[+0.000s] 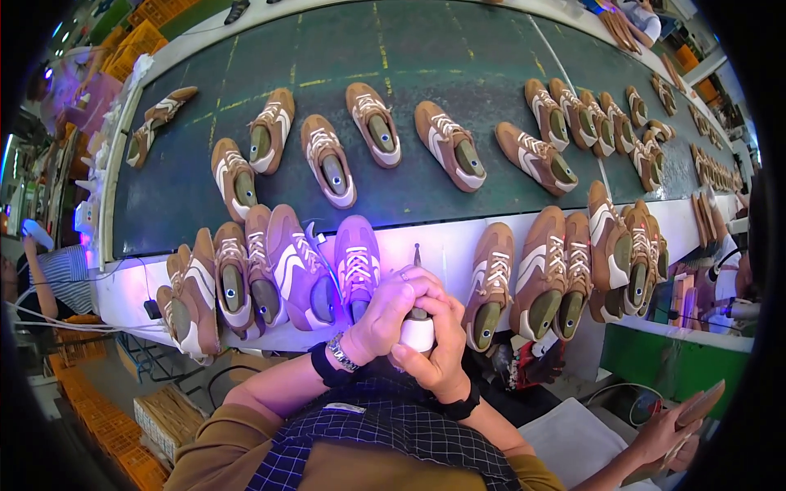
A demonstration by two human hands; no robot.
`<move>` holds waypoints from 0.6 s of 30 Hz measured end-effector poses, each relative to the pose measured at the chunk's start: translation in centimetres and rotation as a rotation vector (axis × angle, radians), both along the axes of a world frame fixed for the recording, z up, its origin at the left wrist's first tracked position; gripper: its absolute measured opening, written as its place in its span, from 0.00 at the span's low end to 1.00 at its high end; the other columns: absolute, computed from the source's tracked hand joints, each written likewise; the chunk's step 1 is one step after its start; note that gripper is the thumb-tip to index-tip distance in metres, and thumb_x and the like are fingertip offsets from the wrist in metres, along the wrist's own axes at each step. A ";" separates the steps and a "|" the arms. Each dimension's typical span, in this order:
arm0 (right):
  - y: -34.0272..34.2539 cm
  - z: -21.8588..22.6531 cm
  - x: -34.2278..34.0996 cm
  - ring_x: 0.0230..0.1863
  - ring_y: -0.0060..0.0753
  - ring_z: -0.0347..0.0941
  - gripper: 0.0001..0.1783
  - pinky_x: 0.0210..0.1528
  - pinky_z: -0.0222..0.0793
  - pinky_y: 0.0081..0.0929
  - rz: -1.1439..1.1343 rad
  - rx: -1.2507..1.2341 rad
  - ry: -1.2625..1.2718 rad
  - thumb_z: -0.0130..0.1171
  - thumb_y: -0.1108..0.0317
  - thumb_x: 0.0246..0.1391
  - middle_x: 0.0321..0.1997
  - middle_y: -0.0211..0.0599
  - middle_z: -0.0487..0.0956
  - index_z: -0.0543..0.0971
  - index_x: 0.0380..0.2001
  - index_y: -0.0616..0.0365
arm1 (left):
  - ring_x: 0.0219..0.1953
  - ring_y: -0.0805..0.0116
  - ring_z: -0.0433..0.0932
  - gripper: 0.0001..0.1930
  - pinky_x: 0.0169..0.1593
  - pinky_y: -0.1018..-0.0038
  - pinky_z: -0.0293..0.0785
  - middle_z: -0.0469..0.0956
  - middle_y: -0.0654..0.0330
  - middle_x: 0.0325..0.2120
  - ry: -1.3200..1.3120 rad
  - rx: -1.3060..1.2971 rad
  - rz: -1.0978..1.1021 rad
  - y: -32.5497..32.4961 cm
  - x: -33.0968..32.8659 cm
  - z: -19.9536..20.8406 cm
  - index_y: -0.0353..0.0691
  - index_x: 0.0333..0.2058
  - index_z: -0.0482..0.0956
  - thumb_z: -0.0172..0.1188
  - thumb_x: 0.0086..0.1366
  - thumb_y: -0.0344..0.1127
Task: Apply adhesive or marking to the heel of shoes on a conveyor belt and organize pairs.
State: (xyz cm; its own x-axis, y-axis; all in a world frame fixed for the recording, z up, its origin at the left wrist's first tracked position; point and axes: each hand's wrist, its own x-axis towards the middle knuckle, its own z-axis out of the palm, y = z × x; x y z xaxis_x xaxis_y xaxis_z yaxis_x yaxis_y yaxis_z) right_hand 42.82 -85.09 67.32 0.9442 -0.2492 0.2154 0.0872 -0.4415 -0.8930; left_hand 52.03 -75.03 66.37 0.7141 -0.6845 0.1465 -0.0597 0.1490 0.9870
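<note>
Two hands, the left hand (383, 317) and the right hand (440, 358), wrap closely around a shoe (417, 335) at the near edge of the white tabletop (446, 255); it likely handles light, softer above, firmer and best gripped behind.

Brown sneakers (450, 147) striped white; dark apron (385, 425) gridded white; green belt (475, 98) lined yellow; blurred crates (102, 419) seemingly orange.

Violet glow, fisheye bend
Purple light tints the long white ledge (449, 255) and a white-striped brown sneaker (355, 239); the flat green belt (467, 41) curves, corners black.
</note>
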 end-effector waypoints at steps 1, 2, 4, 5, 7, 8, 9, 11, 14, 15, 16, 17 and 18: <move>0.1 0.1 -0.2 0.49 0.47 0.64 0.33 0.52 0.59 0.35 0.009 0.000 0.018 0.62 0.50 0.36 0.42 0.47 0.74 0.72 0.43 0.64 | 0.36 0.55 0.73 0.26 0.45 0.65 0.65 0.74 0.51 0.32 0.003 -0.002 -0.001 0.1 -0.1 0.0 0.33 0.31 0.75 0.31 0.65 0.48; 0.3 0.3 -0.4 0.49 0.46 0.64 0.33 0.52 0.59 0.35 0.017 -0.002 0.035 0.62 0.50 0.36 0.42 0.47 0.74 0.72 0.43 0.64 | 0.35 0.55 0.73 0.26 0.45 0.65 0.65 0.74 0.51 0.32 0.008 -0.011 -0.001 0.2 -0.2 0.1 0.33 0.32 0.74 0.32 0.65 0.49; 0.1 0.3 -0.2 0.49 0.45 0.65 0.33 0.52 0.59 0.35 0.018 0.006 0.001 0.62 0.50 0.36 0.41 0.46 0.74 0.72 0.43 0.64 | 0.35 0.54 0.73 0.26 0.46 0.64 0.66 0.74 0.51 0.32 0.004 -0.031 -0.008 0.0 -0.3 0.0 0.33 0.32 0.74 0.32 0.65 0.49; 0.0 0.3 0.0 0.49 0.43 0.65 0.33 0.52 0.60 0.34 0.022 0.020 -0.032 0.62 0.51 0.36 0.41 0.46 0.74 0.72 0.43 0.64 | 0.35 0.54 0.73 0.26 0.46 0.64 0.66 0.74 0.51 0.32 -0.099 0.031 0.037 0.1 -0.1 -0.6 0.33 0.33 0.74 0.33 0.65 0.50; -0.3 0.5 1.8 0.44 0.41 0.71 0.30 0.51 0.58 0.34 0.026 0.147 -0.017 0.62 0.51 0.38 0.39 0.42 0.77 0.73 0.41 0.62 | 0.38 0.55 0.73 0.26 0.48 0.64 0.65 0.73 0.52 0.33 -0.350 0.172 0.087 0.0 0.9 -1.0 0.32 0.37 0.72 0.33 0.65 0.51; -0.7 0.5 3.1 0.41 0.42 0.73 0.29 0.48 0.63 0.32 0.065 0.223 -0.038 0.63 0.53 0.38 0.39 0.43 0.77 0.73 0.42 0.61 | 0.41 0.55 0.71 0.27 0.50 0.64 0.64 0.72 0.51 0.36 -0.233 0.112 0.078 -0.1 1.7 -1.6 0.32 0.39 0.72 0.33 0.65 0.52; -1.1 1.2 4.3 0.38 0.40 0.73 0.28 0.45 0.65 0.31 0.126 0.276 0.025 0.64 0.54 0.39 0.36 0.39 0.77 0.73 0.41 0.62 | 0.44 0.55 0.70 0.28 0.51 0.65 0.62 0.71 0.50 0.38 -0.116 0.064 0.077 0.2 2.5 -1.9 0.32 0.42 0.71 0.32 0.66 0.52; -2.7 -0.8 5.3 0.44 0.35 0.71 0.28 0.48 0.64 0.29 0.234 0.506 0.145 0.61 0.56 0.42 0.41 0.38 0.74 0.71 0.44 0.62 | 0.58 0.52 0.59 0.36 0.61 0.63 0.52 0.61 0.46 0.53 -0.199 0.029 -0.027 0.3 3.6 -0.9 0.34 0.53 0.63 0.40 0.61 0.62; -3.9 -1.7 6.4 0.51 0.32 0.66 0.25 0.50 0.62 0.28 0.071 0.568 -0.084 0.53 0.55 0.52 0.49 0.38 0.69 0.66 0.49 0.60 | 0.63 0.51 0.52 0.41 0.63 0.59 0.48 0.55 0.45 0.59 -0.343 0.064 -0.150 1.2 4.2 1.1 0.37 0.57 0.58 0.58 0.52 0.58; -3.7 -1.8 6.7 0.51 0.32 0.66 0.25 0.50 0.62 0.28 0.076 0.574 -0.089 0.53 0.55 0.52 0.49 0.38 0.69 0.66 0.49 0.60 | 0.64 0.50 0.51 0.42 0.64 0.58 0.48 0.55 0.45 0.60 -0.446 0.154 -0.170 2.0 4.7 1.7 0.38 0.57 0.57 0.65 0.46 0.51; -3.6 -1.9 6.9 0.53 0.33 0.64 0.24 0.51 0.61 0.29 0.005 0.626 -0.062 0.46 0.54 0.56 0.51 0.39 0.66 0.64 0.51 0.59 | 0.65 0.50 0.50 0.45 0.64 0.57 0.47 0.54 0.44 0.61 -0.548 0.244 -0.190 2.4 4.9 2.0 0.40 0.56 0.57 0.73 0.40 0.44; -3.4 -2.0 7.2 0.55 0.33 0.62 0.24 0.52 0.61 0.30 -0.066 0.677 -0.033 0.40 0.53 0.60 0.54 0.40 0.64 0.62 0.52 0.57 | 0.65 0.50 0.50 0.45 0.64 0.57 0.47 0.54 0.44 0.61 -0.552 0.250 -0.188 2.3 5.0 1.5 0.40 0.56 0.57 0.73 0.40 0.44; -3.2 -2.8 7.4 0.54 0.33 0.64 0.25 0.52 0.61 0.32 -0.079 0.664 -0.061 0.34 0.49 0.63 0.52 0.40 0.66 0.63 0.52 0.56 | 0.63 0.51 0.55 0.44 0.63 0.58 0.50 0.58 0.45 0.59 -0.552 0.151 -0.181 2.1 5.4 0.6 0.40 0.54 0.59 0.74 0.38 0.39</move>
